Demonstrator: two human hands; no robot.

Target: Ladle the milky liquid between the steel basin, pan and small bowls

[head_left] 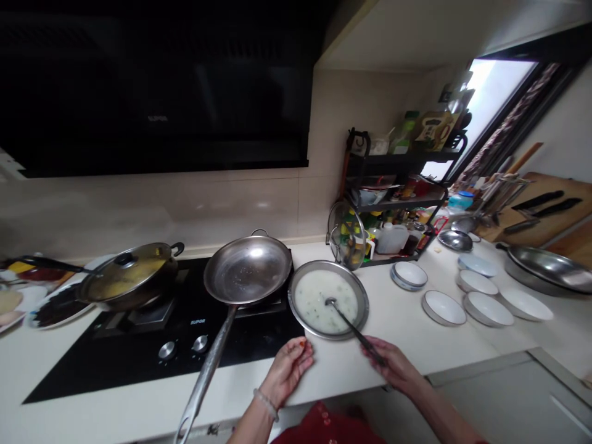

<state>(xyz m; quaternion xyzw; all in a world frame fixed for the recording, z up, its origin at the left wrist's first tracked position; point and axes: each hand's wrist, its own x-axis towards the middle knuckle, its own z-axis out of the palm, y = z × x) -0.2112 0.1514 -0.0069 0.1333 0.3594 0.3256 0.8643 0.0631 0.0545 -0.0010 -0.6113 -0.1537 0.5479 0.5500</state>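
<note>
A metal basin (300,311) of white, soupy food with green bits sits on the counter beside the stove. My right hand (391,364) is closed on the handle of a metal ladle (349,324), whose head rests in the food. Near the basin's front left edge is my left hand (289,367), palm turned up and fingers curled; a small orange-red bit shows at its fingertips. To the left, an empty steel wok (247,271) stands on the stove, its long handle pointing toward me.
A lidded pan (134,277) stands on the stove's left side. Several white bowls (488,308) are at the right, near a steel pan (550,268). Behind the basin are a glass lid (346,234) and a black rack (398,203). The range hood (157,92) hangs above.
</note>
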